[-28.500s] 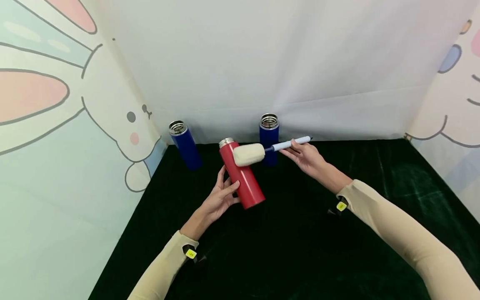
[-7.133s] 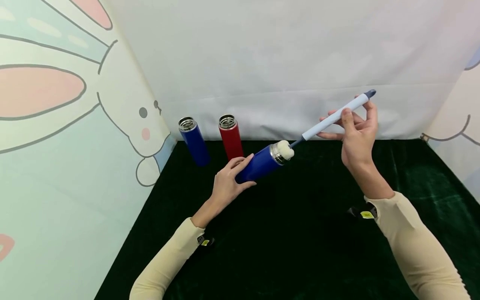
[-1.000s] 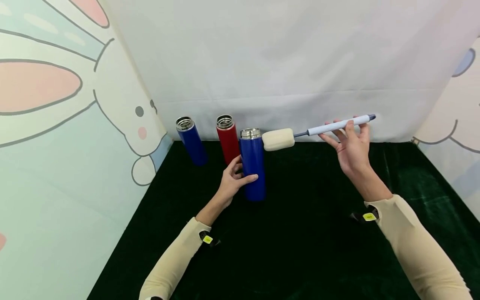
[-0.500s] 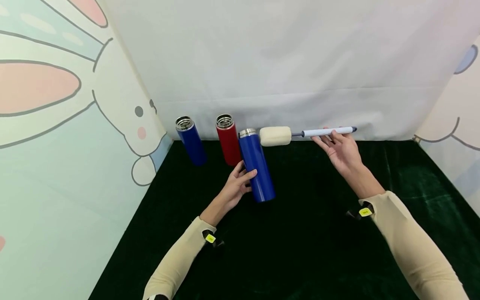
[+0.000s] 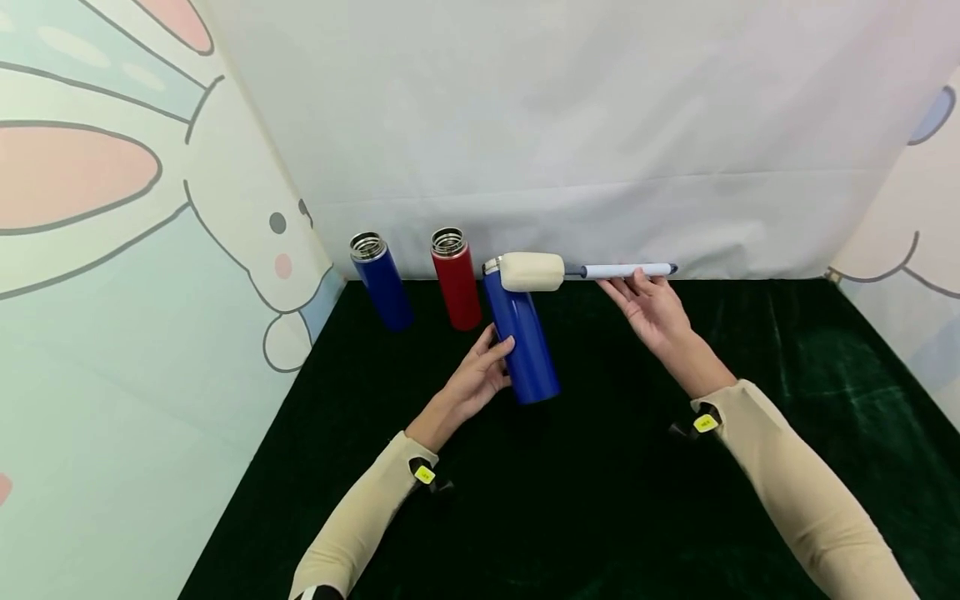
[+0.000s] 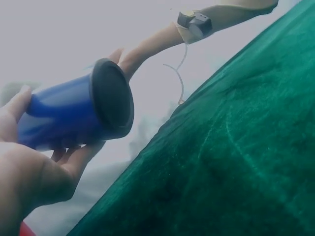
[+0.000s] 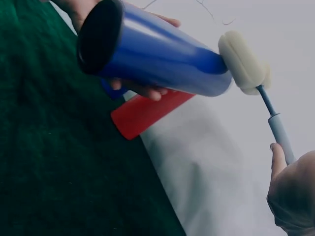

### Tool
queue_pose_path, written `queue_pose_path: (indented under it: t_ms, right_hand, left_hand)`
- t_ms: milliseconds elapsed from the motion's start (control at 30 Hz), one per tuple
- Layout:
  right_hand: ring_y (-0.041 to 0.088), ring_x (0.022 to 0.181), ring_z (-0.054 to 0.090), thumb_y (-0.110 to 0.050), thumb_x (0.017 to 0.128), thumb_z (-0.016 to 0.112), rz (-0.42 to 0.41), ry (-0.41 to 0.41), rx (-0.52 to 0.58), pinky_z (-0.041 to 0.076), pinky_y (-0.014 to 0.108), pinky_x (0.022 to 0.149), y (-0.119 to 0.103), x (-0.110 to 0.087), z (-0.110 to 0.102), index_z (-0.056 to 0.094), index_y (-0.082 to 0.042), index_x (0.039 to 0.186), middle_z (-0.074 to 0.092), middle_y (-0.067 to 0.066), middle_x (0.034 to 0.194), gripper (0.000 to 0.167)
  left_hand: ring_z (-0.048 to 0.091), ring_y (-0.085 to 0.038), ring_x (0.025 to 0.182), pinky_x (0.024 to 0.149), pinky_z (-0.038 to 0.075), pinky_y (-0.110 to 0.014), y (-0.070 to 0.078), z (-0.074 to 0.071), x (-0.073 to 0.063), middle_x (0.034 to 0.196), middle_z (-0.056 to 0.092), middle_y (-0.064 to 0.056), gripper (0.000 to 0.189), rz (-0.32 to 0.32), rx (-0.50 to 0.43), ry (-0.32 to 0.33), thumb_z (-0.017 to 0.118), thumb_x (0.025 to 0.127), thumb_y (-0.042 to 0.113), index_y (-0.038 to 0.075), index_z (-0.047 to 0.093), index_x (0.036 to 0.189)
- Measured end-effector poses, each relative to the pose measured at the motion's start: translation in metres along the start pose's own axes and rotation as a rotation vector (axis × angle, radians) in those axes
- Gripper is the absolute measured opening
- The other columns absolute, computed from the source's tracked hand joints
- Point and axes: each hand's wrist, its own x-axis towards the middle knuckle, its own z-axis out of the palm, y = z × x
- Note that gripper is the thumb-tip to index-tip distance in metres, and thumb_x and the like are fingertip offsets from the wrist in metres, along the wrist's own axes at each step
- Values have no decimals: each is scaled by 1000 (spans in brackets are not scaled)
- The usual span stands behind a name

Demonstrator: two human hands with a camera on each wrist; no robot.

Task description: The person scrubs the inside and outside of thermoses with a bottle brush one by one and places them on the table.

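My left hand [image 5: 477,377] grips a blue metal bottle [image 5: 527,346] round its lower half, mouth tilted up and to the left. In the left wrist view the bottle's black base [image 6: 113,98] faces the camera. My right hand [image 5: 654,315] holds a bottle brush by its pale blue handle [image 5: 621,271], thumb on top. The brush's cream sponge head [image 5: 534,272] lies across the bottle's upper side, just below the steel neck. In the right wrist view the sponge [image 7: 241,60] is right against the bottle's side near its mouth end.
A second blue bottle [image 5: 386,292] and a red bottle [image 5: 457,287] stand uncapped at the back left. Dark green velvet cloth [image 5: 600,483] covers the table. A white curtain [image 5: 600,125] hangs behind, and a rabbit-print panel [image 5: 225,192] stands at the left.
The brush has moved left from beside the blue bottle onto its side, and the bottle tilts more. Earlier the sponge was in this bottle's mouth; before that, my left hand held the red bottle.
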Motion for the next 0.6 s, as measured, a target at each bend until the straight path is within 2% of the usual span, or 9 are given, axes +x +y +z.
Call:
queue_pose_path:
  t_ms: [100, 233, 300, 367, 467, 567, 600]
  right_hand:
    - [15, 158, 19, -6, 103, 49, 35, -3, 0, 31, 41, 123, 3, 0, -5, 40, -24, 134, 52, 11, 137, 37]
    - [14, 158, 16, -6, 104, 49, 74, -7, -25, 37, 42, 120, 4, -3, -11, 46, -16, 118, 51, 11, 140, 18]
    - [14, 159, 15, -6, 104, 49, 97, 7, -56, 38, 41, 120, 5, -7, -15, 45, -16, 117, 43, 8, 151, 17]
    - [14, 159, 12, -7, 105, 48, 119, 21, -97, 37, 39, 120, 4, -12, -19, 43, -18, 123, 35, 5, 158, 22]
    - [14, 160, 10, -8, 106, 47, 155, 38, -152, 39, 38, 119, 3, -21, -26, 37, -22, 134, 39, 5, 155, 33]
    - [18, 152, 32, -9, 106, 48, 184, 37, -216, 48, 38, 112, 0, -31, -33, 39, -20, 126, 53, 7, 132, 24]
    - [19, 147, 41, -9, 106, 47, 193, 32, -241, 51, 39, 109, -1, -34, -35, 40, -19, 125, 53, 6, 131, 22]
  left_hand:
    - [44, -29, 143, 104, 46, -48, 0, -1, 0, 158, 41, -8, 56, 4, -41, -14, 52, 107, 19, 31, 29, 157]
    - [43, -27, 143, 104, 45, -46, 0, -2, -2, 159, 39, -8, 55, 20, -69, -28, 48, 109, 19, 31, 26, 158]
    - [45, -25, 141, 104, 46, -44, -1, -2, -3, 158, 39, -7, 55, 27, -84, -33, 49, 109, 21, 32, 26, 158]
    - [47, -24, 138, 103, 46, -43, -1, -3, -4, 158, 40, -6, 59, 39, -95, -45, 54, 107, 24, 32, 25, 158]
    - [50, -22, 136, 103, 48, -42, 0, -4, -4, 155, 42, -5, 62, 50, -113, -60, 57, 106, 25, 32, 25, 159]
    - [52, -21, 134, 103, 48, -42, 2, -4, -4, 152, 45, -3, 58, 46, -133, -55, 52, 108, 24, 33, 25, 158]
    - [53, -20, 133, 103, 48, -41, 2, -4, -3, 151, 46, -3, 55, 43, -139, -49, 48, 109, 23, 33, 26, 159]
